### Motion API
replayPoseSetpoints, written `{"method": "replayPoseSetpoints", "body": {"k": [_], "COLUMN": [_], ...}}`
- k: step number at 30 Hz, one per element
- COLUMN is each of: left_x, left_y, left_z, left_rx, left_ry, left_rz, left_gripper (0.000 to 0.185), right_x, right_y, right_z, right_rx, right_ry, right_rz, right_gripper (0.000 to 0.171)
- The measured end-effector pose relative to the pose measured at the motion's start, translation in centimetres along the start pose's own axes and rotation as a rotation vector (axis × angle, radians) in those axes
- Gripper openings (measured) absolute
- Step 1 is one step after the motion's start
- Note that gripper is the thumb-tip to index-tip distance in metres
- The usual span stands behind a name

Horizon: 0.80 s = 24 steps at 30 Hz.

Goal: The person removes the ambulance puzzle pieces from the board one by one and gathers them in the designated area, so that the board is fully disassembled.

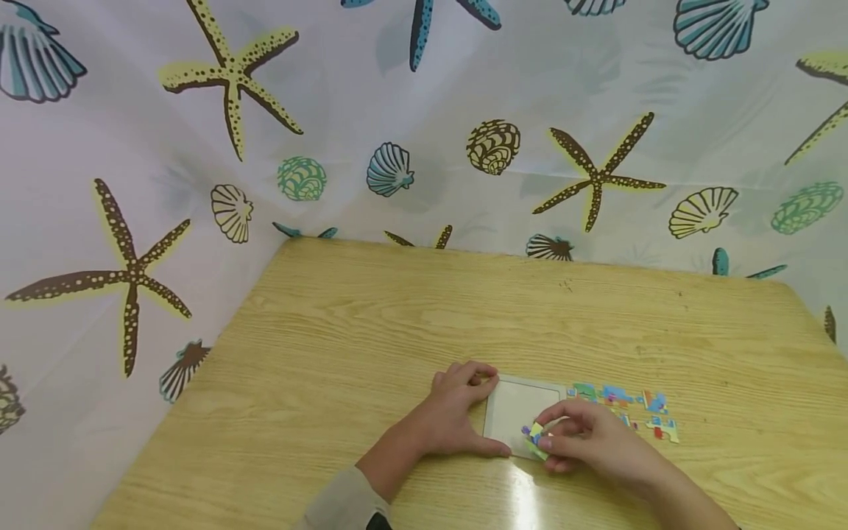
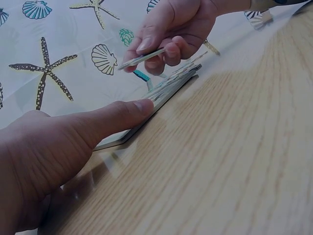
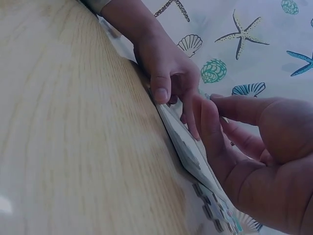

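Looking down from the head, the left hand lies on the table, thumb and fingers spread along the left edge of a white tray. The right hand pinches a puzzle piece over the tray's near corner. More pieces lie just right of it.

At the left wrist, the thumb touches the tray's edge.

At the right wrist, the pinched piece is mostly hidden, maybe just a sliver.
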<state>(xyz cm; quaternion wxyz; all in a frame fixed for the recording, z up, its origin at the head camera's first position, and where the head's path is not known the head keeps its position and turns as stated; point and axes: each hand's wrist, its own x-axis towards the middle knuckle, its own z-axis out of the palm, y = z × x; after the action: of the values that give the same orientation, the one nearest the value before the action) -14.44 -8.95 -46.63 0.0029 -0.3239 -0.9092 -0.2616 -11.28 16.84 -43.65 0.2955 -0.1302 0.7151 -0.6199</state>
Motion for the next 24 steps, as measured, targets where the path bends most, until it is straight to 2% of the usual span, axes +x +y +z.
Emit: {"method": "replayPoseSetpoints", "body": {"k": [13, 24], "left_x": [-0.2, -0.1], "left_y": [0.1, 0.1], "left_z": [-0.1, 0.0], "left_rx": [-0.001, 0.017], "left_ry": [-0.022, -0.011], "left_rz": [-0.034, -0.015], "left_gripper": [0.103, 0.103], "right_x": [-4.6, -6.0], "right_y": [1.1, 2.0], "right_z": [-4.3, -5.4], "right_rx": [-0.05, -0.175], "right_ry": [0.152, 0.277], "right_rz": [0.045, 0.1], "right_gripper": [0.043, 0.045]}}
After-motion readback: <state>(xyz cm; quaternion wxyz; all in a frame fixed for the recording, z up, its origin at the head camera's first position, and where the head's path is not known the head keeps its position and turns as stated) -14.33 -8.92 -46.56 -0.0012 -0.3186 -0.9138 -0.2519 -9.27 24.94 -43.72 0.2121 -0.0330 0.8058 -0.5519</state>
